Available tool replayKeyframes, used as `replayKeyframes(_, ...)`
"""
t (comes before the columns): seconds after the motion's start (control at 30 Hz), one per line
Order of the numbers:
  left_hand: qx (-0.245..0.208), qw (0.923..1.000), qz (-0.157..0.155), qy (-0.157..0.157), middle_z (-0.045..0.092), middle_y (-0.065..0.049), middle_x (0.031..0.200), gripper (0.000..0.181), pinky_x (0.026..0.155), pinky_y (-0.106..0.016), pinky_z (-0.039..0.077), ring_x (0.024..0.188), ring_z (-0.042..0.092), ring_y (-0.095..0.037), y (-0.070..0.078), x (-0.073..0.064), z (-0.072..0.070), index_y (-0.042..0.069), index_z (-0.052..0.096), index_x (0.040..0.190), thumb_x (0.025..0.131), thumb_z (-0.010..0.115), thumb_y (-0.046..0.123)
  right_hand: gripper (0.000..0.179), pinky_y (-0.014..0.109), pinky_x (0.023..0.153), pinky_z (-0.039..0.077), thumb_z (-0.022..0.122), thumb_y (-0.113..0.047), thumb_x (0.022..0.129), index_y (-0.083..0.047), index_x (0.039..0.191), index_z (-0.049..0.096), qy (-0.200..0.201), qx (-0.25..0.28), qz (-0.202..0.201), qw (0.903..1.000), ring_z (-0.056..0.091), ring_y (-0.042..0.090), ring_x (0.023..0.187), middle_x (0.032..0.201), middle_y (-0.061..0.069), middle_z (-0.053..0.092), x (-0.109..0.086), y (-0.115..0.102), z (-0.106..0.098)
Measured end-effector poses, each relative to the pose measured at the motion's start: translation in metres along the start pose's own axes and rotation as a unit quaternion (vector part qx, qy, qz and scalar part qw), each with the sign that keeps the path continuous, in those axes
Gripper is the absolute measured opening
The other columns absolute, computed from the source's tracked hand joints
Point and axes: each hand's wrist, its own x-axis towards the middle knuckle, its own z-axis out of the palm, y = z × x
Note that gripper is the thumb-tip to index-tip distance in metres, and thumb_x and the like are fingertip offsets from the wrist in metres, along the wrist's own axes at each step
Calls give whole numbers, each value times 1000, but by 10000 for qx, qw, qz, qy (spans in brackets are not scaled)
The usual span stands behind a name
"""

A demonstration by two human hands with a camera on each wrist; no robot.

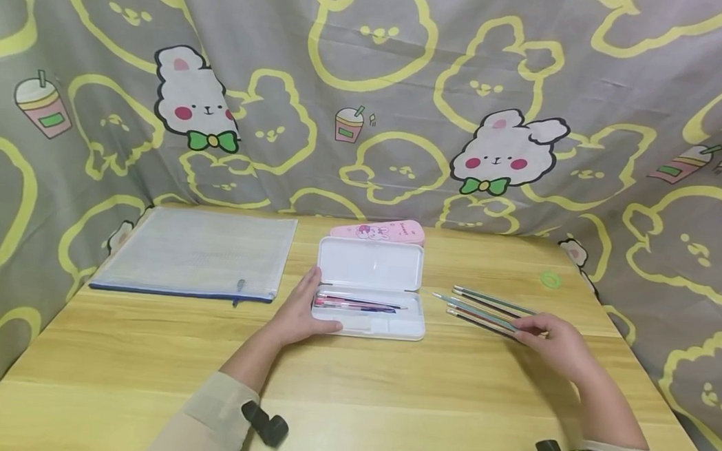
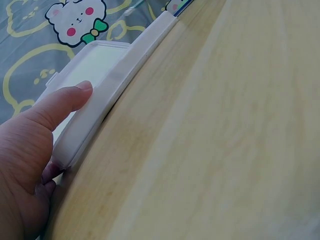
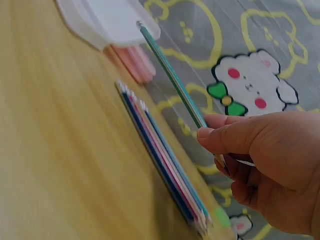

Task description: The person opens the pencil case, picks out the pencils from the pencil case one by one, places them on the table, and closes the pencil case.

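My left hand point(image 1: 302, 313) grips the left end of an open white pencil case point(image 1: 415, 325), thumb over the front rim and fingers along the side. Inside the case lie several pens and pencils point(image 1: 356, 302), one with a blue end. Between thumb and fingers, my right hand point(image 1: 555, 341) pinches a teal pencil point(image 3: 172, 75) near its sharpened tip, its other end pointing toward the case. Below that pencil, several more pencils point(image 3: 157, 152) lie side by side on the table, to the right of the case.
A pink case point(image 1: 398, 231) with a rabbit print sits behind the white lid. At the back left lies a clear mesh zip pouch point(image 1: 198, 250) with a blue zipper. A small green ring point(image 1: 551, 279) is at the back right. A patterned curtain point(image 1: 273, 34) surrounds the wooden table point(image 1: 356, 404).
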Motion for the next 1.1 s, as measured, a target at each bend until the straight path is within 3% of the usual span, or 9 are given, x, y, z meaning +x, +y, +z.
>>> replayKeyframes(0.33,-2,10000,23,3,2,-13,166,125,124,-52,13,153,4,-34,0,1,0,5,6,157,69,86,43,20,23,71,47,66,-20,93,-8,107,73,-251,-222,418,9986,56,8,89,109,14,69,-14,31,2)
replayKeyframes(0.43,-10,10000,25,-8,2,-13,166,125,124,-52,12,153,4,-34,0,1,0,5,6,157,69,86,43,19,35,83,53,67,-18,92,-7,106,73,-256,-201,431,9985,64,22,98,114,20,69,-16,36,5)
replayKeyframes(0.57,-14,10000,19,-23,2,-13,166,125,124,-52,12,153,4,-34,1,1,0,5,6,157,69,86,43,22,54,91,50,66,-19,92,-4,108,72,-317,-93,471,9983,60,43,111,119,25,66,-18,40,7)
replayKeyframes(0.77,-16,10000,10,-26,2,-13,166,125,124,-51,12,153,4,-34,1,0,0,5,5,157,69,86,42,18,46,86,54,67,-14,90,-6,104,74,-320,-238,497,9980,65,35,103,111,20,70,-19,43,10)
replayKeyframes(0.9,14,10000,-10,-27,2,-14,166,125,124,-51,12,153,4,-34,1,0,0,5,5,157,69,86,42,20,57,90,51,66,-15,91,-5,106,73,-407,-136,548,9976,61,44,109,115,23,68,-19,45,10)
replayKeyframes(1.1,23,10000,13,-18,2,-15,166,125,124,-51,12,153,4,-34,1,0,0,4,5,157,70,86,42,22,56,89,52,66,-17,92,-5,110,73,-484,-130,565,9971,62,43,109,115,23,68,-19,46,10)
